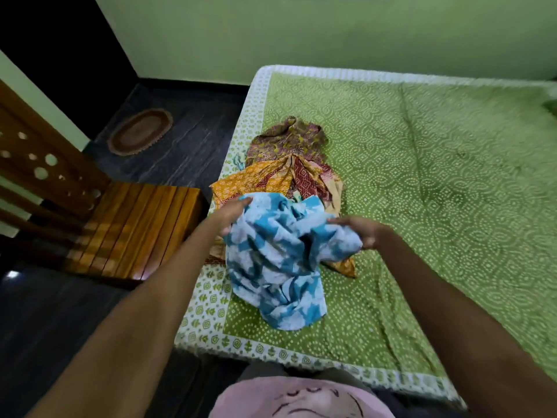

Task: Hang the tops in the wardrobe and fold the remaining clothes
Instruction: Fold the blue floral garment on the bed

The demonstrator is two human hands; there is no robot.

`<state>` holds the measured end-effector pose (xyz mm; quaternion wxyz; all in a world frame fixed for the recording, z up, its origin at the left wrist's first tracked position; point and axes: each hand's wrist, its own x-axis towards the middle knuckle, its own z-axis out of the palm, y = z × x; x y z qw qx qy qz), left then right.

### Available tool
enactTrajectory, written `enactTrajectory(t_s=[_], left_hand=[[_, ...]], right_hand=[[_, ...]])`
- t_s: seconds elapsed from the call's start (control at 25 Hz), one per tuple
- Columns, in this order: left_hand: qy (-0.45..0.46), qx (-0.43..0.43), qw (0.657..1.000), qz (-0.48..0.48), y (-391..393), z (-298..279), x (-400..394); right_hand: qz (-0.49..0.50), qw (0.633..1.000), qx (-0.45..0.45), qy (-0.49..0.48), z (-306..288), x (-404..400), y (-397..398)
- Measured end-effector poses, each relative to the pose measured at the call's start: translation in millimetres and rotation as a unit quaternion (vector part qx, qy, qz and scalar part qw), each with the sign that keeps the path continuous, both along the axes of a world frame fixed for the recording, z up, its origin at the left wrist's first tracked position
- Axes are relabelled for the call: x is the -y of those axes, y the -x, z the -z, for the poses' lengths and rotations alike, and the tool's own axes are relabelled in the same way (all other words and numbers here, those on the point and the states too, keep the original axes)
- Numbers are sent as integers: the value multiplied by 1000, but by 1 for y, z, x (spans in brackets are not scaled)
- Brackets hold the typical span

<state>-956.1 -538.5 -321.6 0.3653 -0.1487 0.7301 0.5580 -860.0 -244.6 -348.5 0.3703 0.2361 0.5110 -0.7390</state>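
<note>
A crumpled blue and white patterned garment (280, 260) is lifted off the near left part of the bed, its lower end trailing on the cover. My left hand (233, 214) grips its upper left edge. My right hand (360, 232) pinches its upper right edge. Behind it lies an orange and red printed garment (280, 178), and farther back a maroon and yellow printed garment (291, 137). The wardrobe is out of view.
The bed carries a green dotted cover with a white border (422, 176). A wooden chair (129, 230) stands close to the bed's left side. An oval brown mat (140, 131) lies on the dark floor beyond it. A green wall runs behind the bed.
</note>
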Motion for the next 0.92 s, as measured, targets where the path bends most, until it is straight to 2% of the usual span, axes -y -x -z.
enactTrajectory(t_s=[0.08, 0.16, 0.2, 0.24, 0.28, 0.36, 0.44, 0.52, 0.6, 0.72, 0.84, 0.88, 0.92], left_hand=[[-113, 33, 992, -37, 3, -36, -6], [-208, 25, 975, -75, 7, -62, -13], [-236, 14, 968, -82, 9, -69, -18], [-230, 7, 970, -72, 5, -78, -23], [-210, -7, 975, -76, 5, -80, -29], [-220, -27, 971, -87, 2, -91, -37], [-234, -63, 962, -128, 10, -103, -32], [-260, -114, 937, -205, 23, -111, -20], [-185, -190, 931, -250, 35, -118, -6], [-3, -251, 948, -197, 49, -123, 5], [-117, -241, 948, -172, 50, -136, -1], [-114, -222, 960, -130, 44, -141, -8], [-73, -210, 973, -57, 41, -143, -16]], right_hand=[[151, 983, -64, 86, -31, -18, 0], [344, 909, -80, 220, -36, -24, -8], [382, 886, -81, 248, -35, -23, -12], [377, 892, -73, 239, -36, -19, -16], [343, 913, -77, 206, -38, -14, -18], [264, 953, -108, 104, -59, -12, -11], [239, 956, -159, 65, -85, -26, -2], [282, 940, -183, 61, -106, -50, -1], [280, 942, -185, 5, -122, -74, -2], [241, 951, -170, -92, -139, -104, 2], [279, 935, -203, -87, -155, -124, 4], [279, 935, -206, -80, -160, -127, 3], [275, 935, -208, -81, -161, -133, 1]])
